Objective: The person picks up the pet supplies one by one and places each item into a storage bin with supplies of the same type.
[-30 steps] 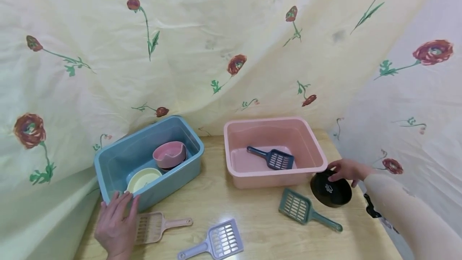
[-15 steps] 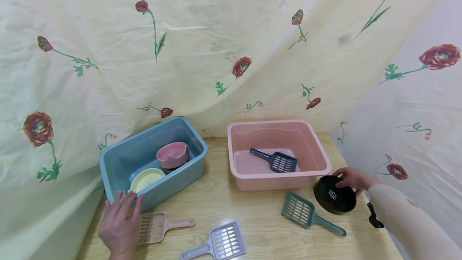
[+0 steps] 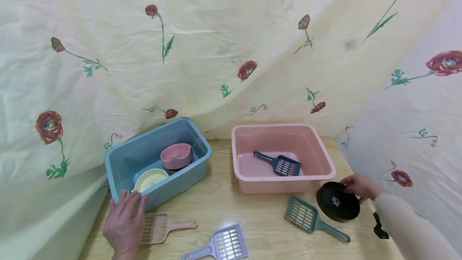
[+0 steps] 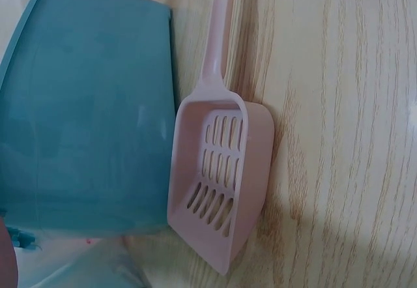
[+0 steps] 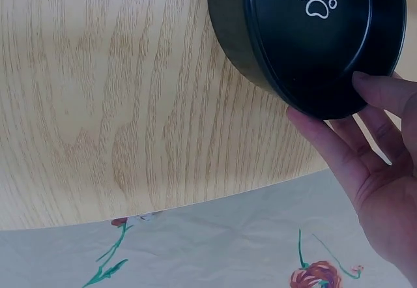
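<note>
In the head view, my right hand (image 3: 364,187) pinches the rim of a black pet bowl (image 3: 335,208) at the table's right side. The right wrist view shows the thumb inside the bowl (image 5: 319,47), which bears a white paw print, and fingers against its outside. Whether the bowl touches the table, I cannot tell. My left hand (image 3: 124,222) rests its fairly straight fingertips on the near-left rim of a blue litter box (image 3: 173,183). Inside that box are a pale yellow bowl (image 3: 150,178) and a pink bowl (image 3: 177,155), with something dark beneath the pink one.
A pink litter box (image 3: 278,187) holds a navy litter scoop (image 3: 285,166). On the wooden table lie a green scoop (image 3: 304,214), a lavender scoop (image 3: 229,242) and a pale pink scoop (image 4: 218,171), beside the blue box. Floral cloth (image 3: 202,39) hangs behind the table.
The head view has shifted, so everything sits a little further right and lower. The black bowl has moved slightly toward me in the right hand. My left hand keeps its place on the rim.
</note>
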Demonstrator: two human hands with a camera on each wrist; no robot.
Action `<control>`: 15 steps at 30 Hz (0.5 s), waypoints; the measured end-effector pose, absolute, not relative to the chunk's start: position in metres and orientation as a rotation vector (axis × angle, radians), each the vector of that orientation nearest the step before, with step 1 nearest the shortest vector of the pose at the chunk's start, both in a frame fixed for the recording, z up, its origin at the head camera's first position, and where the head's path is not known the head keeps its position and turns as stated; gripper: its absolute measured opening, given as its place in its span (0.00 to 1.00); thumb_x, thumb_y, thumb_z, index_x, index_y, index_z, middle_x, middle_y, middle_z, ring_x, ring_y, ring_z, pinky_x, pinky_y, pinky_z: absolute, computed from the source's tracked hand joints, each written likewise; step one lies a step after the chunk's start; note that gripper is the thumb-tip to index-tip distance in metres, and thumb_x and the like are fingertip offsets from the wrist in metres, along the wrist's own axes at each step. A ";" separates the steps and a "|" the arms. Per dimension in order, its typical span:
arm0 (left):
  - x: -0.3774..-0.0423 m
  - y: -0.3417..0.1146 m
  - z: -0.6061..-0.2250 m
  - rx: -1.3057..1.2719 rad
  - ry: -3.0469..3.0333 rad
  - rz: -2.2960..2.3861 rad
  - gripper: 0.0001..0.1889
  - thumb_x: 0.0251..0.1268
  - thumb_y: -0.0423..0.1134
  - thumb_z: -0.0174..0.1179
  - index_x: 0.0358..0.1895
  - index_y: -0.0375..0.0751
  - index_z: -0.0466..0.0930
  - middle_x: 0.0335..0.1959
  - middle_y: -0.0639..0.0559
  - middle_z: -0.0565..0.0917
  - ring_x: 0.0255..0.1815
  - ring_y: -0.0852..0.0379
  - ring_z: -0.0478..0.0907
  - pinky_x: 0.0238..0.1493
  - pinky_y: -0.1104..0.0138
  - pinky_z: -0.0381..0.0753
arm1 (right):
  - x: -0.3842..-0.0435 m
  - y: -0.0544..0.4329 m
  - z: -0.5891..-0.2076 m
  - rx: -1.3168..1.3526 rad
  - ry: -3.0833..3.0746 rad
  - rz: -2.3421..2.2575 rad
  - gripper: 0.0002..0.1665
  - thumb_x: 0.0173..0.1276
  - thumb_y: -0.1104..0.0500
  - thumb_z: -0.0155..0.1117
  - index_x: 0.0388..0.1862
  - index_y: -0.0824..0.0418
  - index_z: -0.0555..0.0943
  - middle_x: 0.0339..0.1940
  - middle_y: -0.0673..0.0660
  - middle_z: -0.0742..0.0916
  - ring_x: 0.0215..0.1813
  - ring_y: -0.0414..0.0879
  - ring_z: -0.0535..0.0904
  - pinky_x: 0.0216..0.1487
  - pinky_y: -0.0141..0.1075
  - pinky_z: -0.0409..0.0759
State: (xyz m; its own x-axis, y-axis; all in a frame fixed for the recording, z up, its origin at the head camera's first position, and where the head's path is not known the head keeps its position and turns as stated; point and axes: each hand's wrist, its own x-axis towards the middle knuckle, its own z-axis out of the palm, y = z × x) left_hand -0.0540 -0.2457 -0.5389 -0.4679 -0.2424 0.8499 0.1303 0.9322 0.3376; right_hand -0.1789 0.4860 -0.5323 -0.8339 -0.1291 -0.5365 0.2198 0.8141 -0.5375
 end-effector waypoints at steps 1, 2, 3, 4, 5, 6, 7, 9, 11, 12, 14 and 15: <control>-0.054 -0.246 -0.539 0.081 -2.014 -0.434 0.25 0.77 0.59 0.63 0.41 0.38 0.92 0.44 0.42 0.93 0.48 0.32 0.90 0.76 0.50 0.73 | -0.177 0.486 -0.532 0.076 2.426 -0.822 0.20 0.72 0.73 0.59 0.61 0.80 0.77 0.49 0.76 0.87 0.46 0.58 0.84 0.35 0.52 0.91; -0.054 -0.246 -0.539 0.080 -2.013 -0.434 0.25 0.77 0.59 0.63 0.41 0.38 0.92 0.44 0.42 0.93 0.48 0.32 0.90 0.77 0.52 0.72 | -0.176 0.486 -0.531 0.074 2.423 -0.829 0.20 0.73 0.73 0.59 0.61 0.81 0.76 0.49 0.75 0.87 0.46 0.58 0.84 0.35 0.53 0.92; -0.055 -0.246 -0.539 0.077 -2.006 -0.437 0.24 0.77 0.59 0.63 0.41 0.38 0.92 0.44 0.42 0.93 0.48 0.32 0.90 0.78 0.54 0.71 | -0.175 0.487 -0.530 0.065 2.420 -0.837 0.20 0.73 0.73 0.59 0.62 0.81 0.76 0.49 0.75 0.87 0.47 0.59 0.84 0.35 0.53 0.92; -0.055 -0.246 -0.540 0.075 -2.000 -0.440 0.24 0.76 0.59 0.63 0.41 0.38 0.92 0.43 0.42 0.93 0.48 0.32 0.90 0.79 0.57 0.69 | -0.174 0.487 -0.528 0.058 2.418 -0.844 0.20 0.74 0.73 0.59 0.62 0.81 0.76 0.49 0.75 0.87 0.47 0.59 0.85 0.35 0.52 0.92; -0.055 -0.246 -0.540 0.074 -2.000 -0.439 0.24 0.77 0.59 0.63 0.41 0.39 0.92 0.43 0.42 0.93 0.48 0.32 0.90 0.81 0.59 0.66 | -0.173 0.487 -0.526 0.058 2.415 -0.852 0.20 0.74 0.73 0.59 0.62 0.81 0.76 0.49 0.75 0.87 0.47 0.59 0.85 0.35 0.52 0.92; -0.055 -0.247 -0.541 0.071 -1.999 -0.437 0.24 0.77 0.59 0.63 0.41 0.39 0.92 0.43 0.42 0.93 0.47 0.32 0.90 0.81 0.61 0.65 | -0.172 0.488 -0.523 0.059 2.409 -0.858 0.19 0.75 0.73 0.59 0.62 0.81 0.76 0.50 0.74 0.87 0.47 0.59 0.85 0.36 0.53 0.92; -0.055 -0.247 -0.541 0.069 -1.998 -0.436 0.25 0.77 0.59 0.63 0.41 0.39 0.92 0.43 0.42 0.93 0.47 0.32 0.90 0.81 0.62 0.64 | -0.171 0.488 -0.521 0.058 2.402 -0.861 0.20 0.75 0.73 0.59 0.63 0.81 0.76 0.50 0.74 0.87 0.48 0.59 0.85 0.36 0.53 0.92; -0.055 -0.246 -0.542 0.063 -1.998 -0.432 0.25 0.77 0.59 0.63 0.41 0.39 0.92 0.43 0.42 0.93 0.47 0.32 0.90 0.82 0.63 0.63 | -0.170 0.489 -0.516 0.055 2.391 -0.859 0.20 0.76 0.72 0.59 0.63 0.81 0.75 0.50 0.74 0.87 0.48 0.59 0.84 0.37 0.53 0.92; -0.056 -0.246 -0.543 0.055 -1.991 -0.433 0.24 0.77 0.59 0.63 0.41 0.39 0.93 0.43 0.42 0.93 0.47 0.32 0.90 0.81 0.63 0.63 | -0.170 0.491 -0.512 0.068 2.381 -0.855 0.21 0.77 0.71 0.59 0.65 0.81 0.74 0.51 0.74 0.87 0.48 0.58 0.85 0.37 0.53 0.92; -0.056 -0.247 -0.543 0.051 -1.987 -0.435 0.24 0.77 0.59 0.63 0.41 0.39 0.93 0.43 0.43 0.93 0.47 0.32 0.90 0.81 0.63 0.63 | -0.169 0.492 -0.509 0.080 2.379 -0.852 0.21 0.77 0.71 0.59 0.65 0.81 0.74 0.51 0.74 0.87 0.48 0.58 0.85 0.38 0.53 0.92; -0.057 -0.247 -0.543 0.042 -1.984 -0.434 0.24 0.77 0.58 0.63 0.41 0.38 0.93 0.43 0.43 0.93 0.47 0.33 0.90 0.81 0.62 0.64 | -0.169 0.496 -0.502 0.089 2.371 -0.840 0.22 0.78 0.70 0.59 0.66 0.80 0.74 0.50 0.73 0.87 0.48 0.58 0.85 0.38 0.53 0.92; -0.057 -0.247 -0.543 0.040 -1.984 -0.432 0.24 0.77 0.58 0.63 0.41 0.39 0.93 0.43 0.43 0.93 0.47 0.33 0.90 0.81 0.62 0.64 | -0.169 0.498 -0.497 0.096 2.368 -0.835 0.22 0.78 0.70 0.59 0.66 0.80 0.74 0.50 0.72 0.87 0.48 0.58 0.85 0.39 0.53 0.92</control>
